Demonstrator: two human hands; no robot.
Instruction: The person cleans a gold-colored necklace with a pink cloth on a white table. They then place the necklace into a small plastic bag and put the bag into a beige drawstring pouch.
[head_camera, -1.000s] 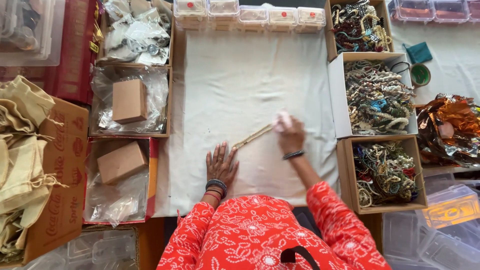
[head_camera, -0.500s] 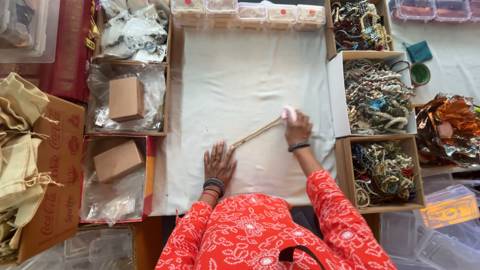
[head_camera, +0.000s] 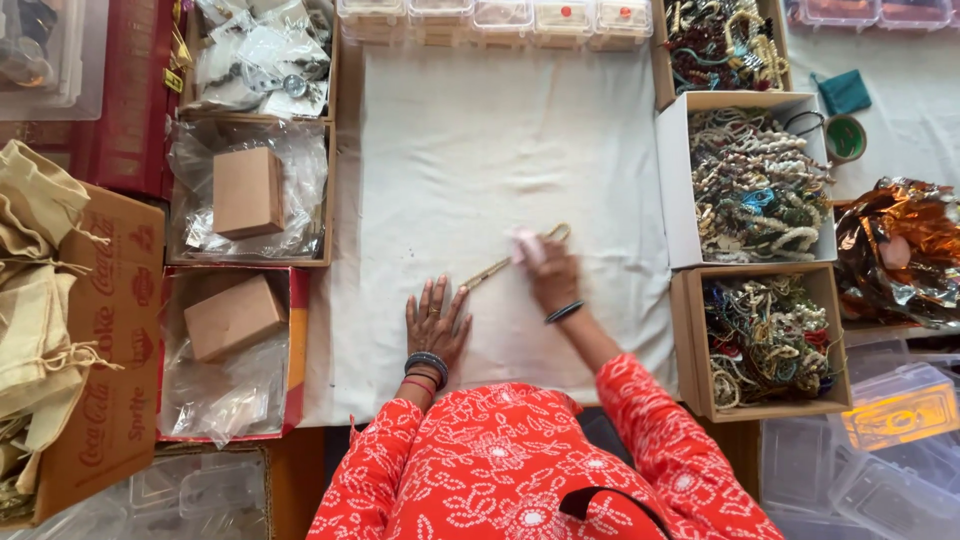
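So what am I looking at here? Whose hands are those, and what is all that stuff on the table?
There is no machine here, just a person in a red patterned top. The picture comes from a camera worn on their head, so you look straight down at their own hands. The left hand lies flat on a cream cloth, pinning one end of a thin beaded string. The right hand holds a small pink cloth against that string. To the right are boxes of tangled bead strings. To the left are trays with small brown boxes on clear plastic bags, plus cream drawstring pouches. Little clear plastic boxes line the top edge.
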